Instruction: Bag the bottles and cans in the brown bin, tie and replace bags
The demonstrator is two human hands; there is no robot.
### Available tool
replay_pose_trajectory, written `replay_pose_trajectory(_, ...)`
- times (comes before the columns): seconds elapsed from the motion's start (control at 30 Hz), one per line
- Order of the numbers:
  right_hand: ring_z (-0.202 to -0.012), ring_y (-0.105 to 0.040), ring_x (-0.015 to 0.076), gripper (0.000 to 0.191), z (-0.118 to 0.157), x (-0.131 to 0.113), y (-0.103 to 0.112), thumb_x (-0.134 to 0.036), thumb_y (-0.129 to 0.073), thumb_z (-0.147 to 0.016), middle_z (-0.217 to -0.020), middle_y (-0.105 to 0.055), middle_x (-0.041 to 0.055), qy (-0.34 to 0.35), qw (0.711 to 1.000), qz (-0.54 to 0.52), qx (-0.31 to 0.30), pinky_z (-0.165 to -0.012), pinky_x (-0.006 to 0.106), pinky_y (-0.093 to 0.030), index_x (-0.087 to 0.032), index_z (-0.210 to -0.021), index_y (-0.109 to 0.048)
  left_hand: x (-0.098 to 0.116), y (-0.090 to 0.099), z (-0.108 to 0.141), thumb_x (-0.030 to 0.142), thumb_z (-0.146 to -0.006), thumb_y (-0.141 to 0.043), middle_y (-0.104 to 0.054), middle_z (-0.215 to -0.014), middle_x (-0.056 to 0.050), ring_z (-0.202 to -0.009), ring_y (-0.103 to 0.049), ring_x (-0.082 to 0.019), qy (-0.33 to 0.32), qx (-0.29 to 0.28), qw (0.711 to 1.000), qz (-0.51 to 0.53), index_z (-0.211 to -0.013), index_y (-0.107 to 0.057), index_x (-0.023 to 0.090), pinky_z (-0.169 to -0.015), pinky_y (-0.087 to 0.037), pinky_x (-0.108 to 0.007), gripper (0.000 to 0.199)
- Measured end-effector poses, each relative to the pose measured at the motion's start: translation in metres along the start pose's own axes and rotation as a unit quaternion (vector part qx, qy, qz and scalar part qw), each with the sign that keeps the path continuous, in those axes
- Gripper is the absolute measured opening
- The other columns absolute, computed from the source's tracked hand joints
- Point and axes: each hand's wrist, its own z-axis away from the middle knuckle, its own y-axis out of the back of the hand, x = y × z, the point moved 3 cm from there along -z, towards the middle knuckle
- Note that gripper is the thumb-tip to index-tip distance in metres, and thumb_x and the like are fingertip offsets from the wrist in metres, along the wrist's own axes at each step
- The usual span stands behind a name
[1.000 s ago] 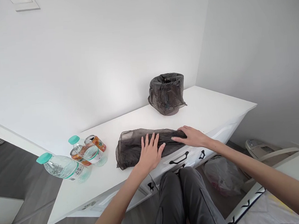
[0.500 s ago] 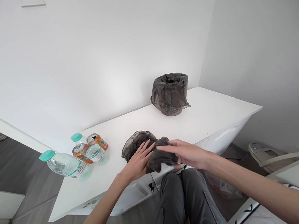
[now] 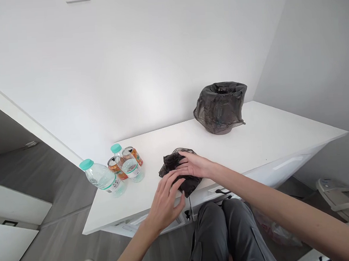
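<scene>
A crumpled black plastic bag (image 3: 188,184) lies near the front edge of the white tabletop. My right hand (image 3: 194,165) rests against its top with fingers stretched out and the palm partly showing. At the near left side of the bag is my left hand (image 3: 166,200), its fingers curved and apart, the fingertips at the plastic. Behind them, by the wall, stands a small bin lined with another black bag (image 3: 222,108), the plastic folded over its rim.
On the left of the tabletop (image 3: 269,136) stand two clear bottles with teal caps, a larger one (image 3: 102,178) and a smaller one (image 3: 129,164). Two orange drink cans (image 3: 117,168) stand among them. Cabinet doors with black handles (image 3: 187,215) are below the front edge.
The bunched bag in my right hand has gone down onto the tabletop and my right hand has moved left over it. My left hand has drawn back toward me. The view has shifted left.
</scene>
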Motion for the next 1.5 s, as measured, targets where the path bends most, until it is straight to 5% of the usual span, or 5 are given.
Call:
replay_pose_trajectory(0.3, -0.133, -0.059, 0.0334, 0.063, 0.049, -0.022, 0.051, -0.048, -0.078, -0.085, -0.142, -0.066, 0.0129, 0.322, 0.737, 0.593, -0.048, -0.115, 0.050, -0.046, -0.021, -0.141, -0.063, -0.017, -0.047, 0.001, 0.064, -0.085, -0.071, -0.040, -0.165, -0.020, -0.155, -0.033, -0.037, 0.010, -0.154, 0.987, 0.046, -0.160, -0.030, 0.015, -0.128, -0.026, -0.063, 0.099)
replay_pose_trajectory(0.5, -0.159, -0.025, 0.0318, 0.091, 0.059, 0.014, 0.093, -0.040, -0.080, -0.085, -0.170, -0.034, 0.0076, 0.363, 0.599, 0.706, -0.101, -0.128, 0.054, -0.024, -0.030, -0.163, -0.035, -0.032, -0.057, 0.012, 0.021, -0.098, -0.054, -0.059, -0.152, -0.006, -0.147, -0.048, -0.026, 0.060, -0.199, 0.964, 0.169, -0.145, -0.055, 0.026, -0.128, -0.030, -0.055, 0.047)
replay_pose_trajectory(0.83, -0.096, -0.072, 0.0261, 0.036, 0.028, 0.035, 0.097, -0.043, -0.048, -0.105, -0.107, -0.076, 0.0062, 0.307, 0.737, 0.594, 0.098, -0.080, 0.036, -0.054, -0.028, -0.136, -0.060, -0.052, -0.045, -0.006, 0.028, -0.104, -0.043, -0.074, -0.119, -0.011, -0.111, -0.071, -0.025, 0.291, -0.065, 0.934, 0.196, -0.145, -0.051, 0.020, -0.092, -0.059, -0.040, 0.043)
replay_pose_trajectory(1.1, -0.142, -0.050, 0.0312, 0.054, 0.016, 0.036, 0.059, -0.012, -0.046, -0.098, -0.154, -0.051, 0.0174, 0.423, 0.567, 0.684, 0.178, -0.114, 0.048, -0.045, -0.018, -0.151, -0.047, -0.033, -0.057, -0.037, 0.020, -0.107, -0.034, -0.040, -0.167, -0.011, -0.158, -0.029, -0.025, -0.014, -0.110, 0.991, -0.069, -0.162, -0.033, 0.020, -0.129, -0.027, -0.051, 0.056)
replay_pose_trajectory(1.5, -0.156, -0.032, 0.0315, 0.054, -0.013, 0.053, 0.087, -0.032, -0.027, -0.109, -0.166, -0.039, 0.0161, 0.347, 0.598, 0.703, 0.165, -0.128, 0.056, -0.026, -0.014, -0.158, -0.042, -0.076, -0.096, -0.014, 0.041, -0.112, -0.025, -0.030, -0.171, -0.004, -0.160, -0.021, -0.025, 0.086, -0.242, 0.966, 0.029, -0.165, -0.028, 0.026, -0.130, -0.022, -0.054, 0.055)
